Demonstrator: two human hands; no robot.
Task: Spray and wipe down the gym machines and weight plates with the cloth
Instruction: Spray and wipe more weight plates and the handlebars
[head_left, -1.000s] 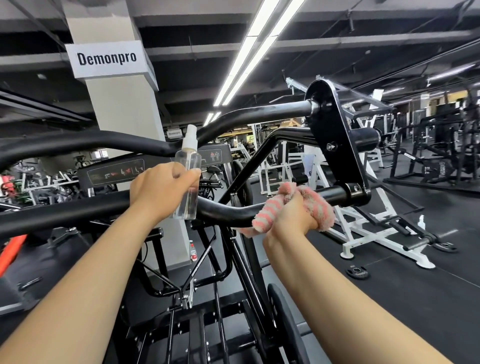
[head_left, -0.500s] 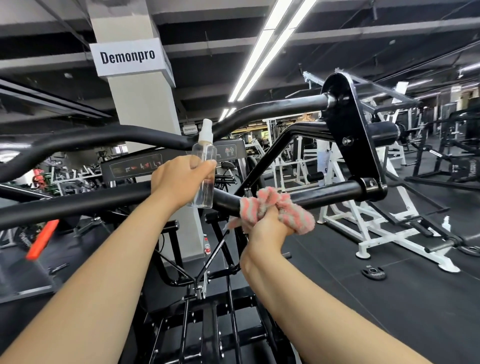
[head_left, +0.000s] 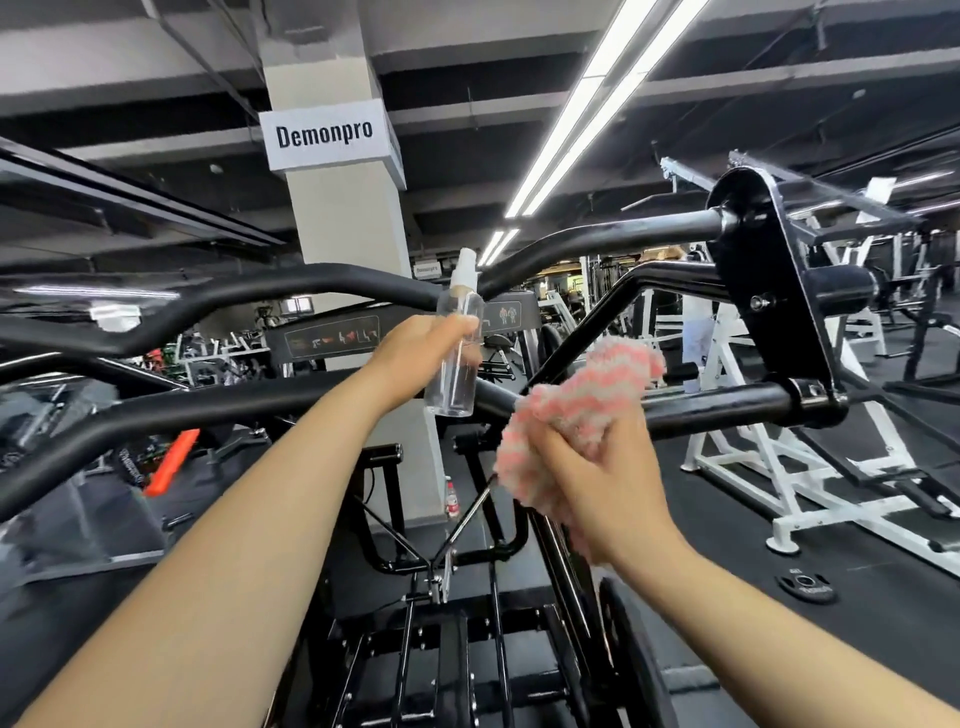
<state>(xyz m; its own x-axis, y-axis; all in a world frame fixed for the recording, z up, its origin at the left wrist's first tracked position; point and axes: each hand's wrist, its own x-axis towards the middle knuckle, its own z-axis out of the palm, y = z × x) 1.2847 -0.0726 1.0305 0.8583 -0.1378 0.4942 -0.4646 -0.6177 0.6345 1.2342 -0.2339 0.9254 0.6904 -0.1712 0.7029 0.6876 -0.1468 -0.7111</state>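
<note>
My left hand grips a clear spray bottle with a white nozzle, held upright in front of the black machine's lower bar. My right hand holds a bunched pink-and-white striped cloth just in front of that bar, near its middle; I cannot tell whether the cloth touches the bar. The bar runs right to a black end plate with a padded stub. A second bent black bar crosses above.
A grey pillar with a "Demonpro" sign stands behind the machine. A white frame machine stands to the right on the black floor. A small weight plate lies on the floor. An orange part shows at left.
My right hand has pulled the cloth back off the lower bar and turned, fingers now facing me. The view has shifted left and the bottle sits higher against the bar.
</note>
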